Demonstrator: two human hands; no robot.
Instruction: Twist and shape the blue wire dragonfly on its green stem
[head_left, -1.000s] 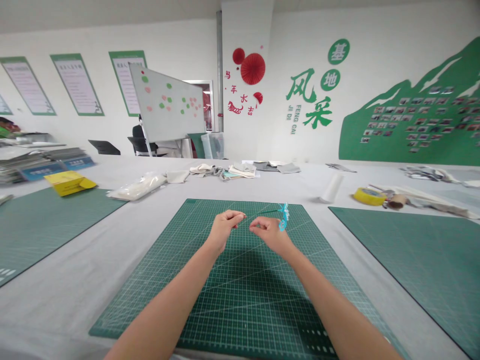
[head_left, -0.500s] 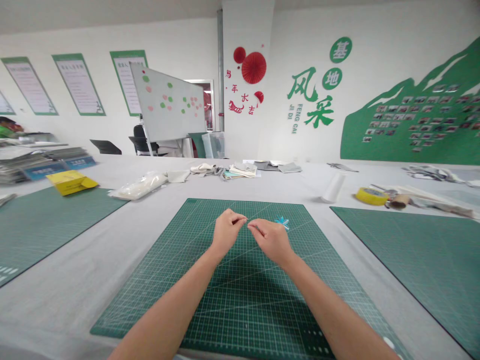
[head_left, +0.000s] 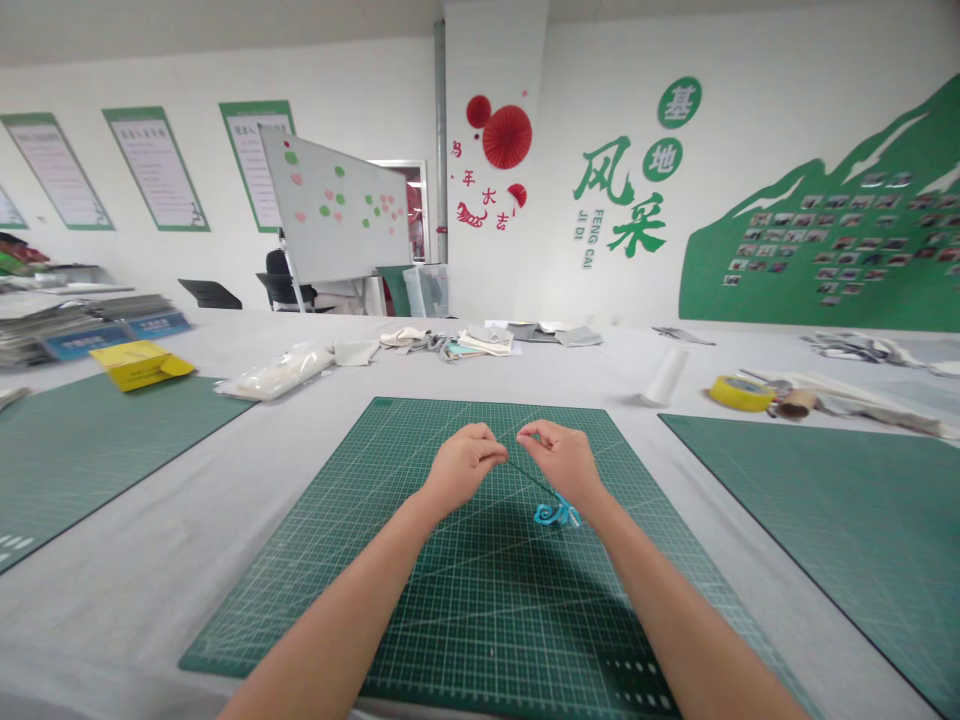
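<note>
Since the earlier frame, the blue ornament (head_left: pixel 556 515) had swung from beyond the right hand (head_left: pixel 564 464) to its near side, above the green mat (head_left: pixel 480 600). Fingers of the left hand (head_left: pixel 459 470) pinched its stem (head_left: pixel 532 477); the right fingers stood narrow, their hold unclear.

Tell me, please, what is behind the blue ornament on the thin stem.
Behind the blue ornament is the gridded green cutting mat, partly shadowed. The patches directly behind the ornament and right hand are covered from view.
</note>
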